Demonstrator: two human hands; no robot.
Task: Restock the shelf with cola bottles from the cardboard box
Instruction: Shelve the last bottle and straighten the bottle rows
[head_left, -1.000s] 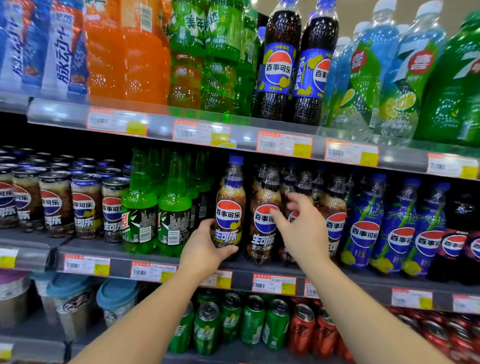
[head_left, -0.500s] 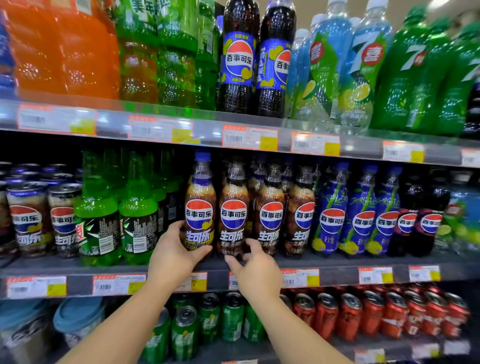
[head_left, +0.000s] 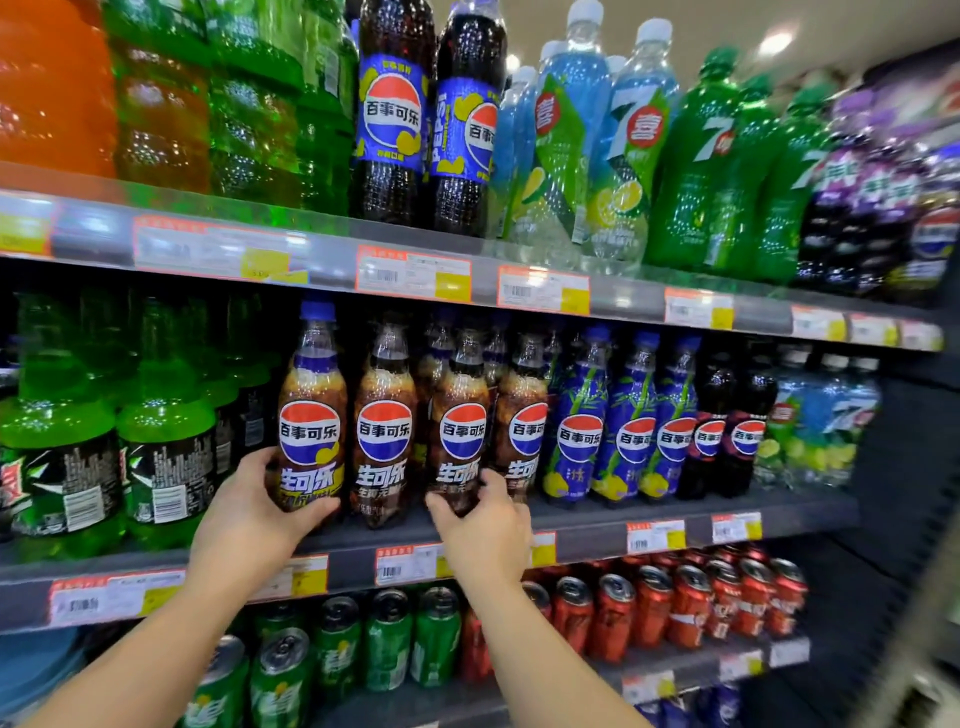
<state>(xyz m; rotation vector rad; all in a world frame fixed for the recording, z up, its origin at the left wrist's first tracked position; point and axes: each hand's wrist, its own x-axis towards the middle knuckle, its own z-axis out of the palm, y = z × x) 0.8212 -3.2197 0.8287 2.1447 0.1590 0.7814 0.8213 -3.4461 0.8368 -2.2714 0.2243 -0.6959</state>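
Several brown cola bottles with red-white-blue round labels stand in a row at the front of the middle shelf (head_left: 597, 525). My left hand (head_left: 249, 514) grips the base of the leftmost cola bottle (head_left: 310, 415), thumb across its lower front. My right hand (head_left: 485, 525) grips the base of the third cola bottle (head_left: 460, 421), thumb on its left side and fingers on its right. Between them stands a second cola bottle (head_left: 384, 421), untouched. The cardboard box is out of view.
Green bottles (head_left: 166, 447) stand to the left of the colas, blue-label cola bottles (head_left: 623, 421) to the right. The upper shelf holds large orange, green, cola and clear soda bottles. Green cans (head_left: 387, 639) and red cans (head_left: 691, 603) fill the shelf below.
My right hand came down from the upper part of a bottle further right to the base of the third bottle. The view swung right and closer. My left hand stays on the leftmost bottle.
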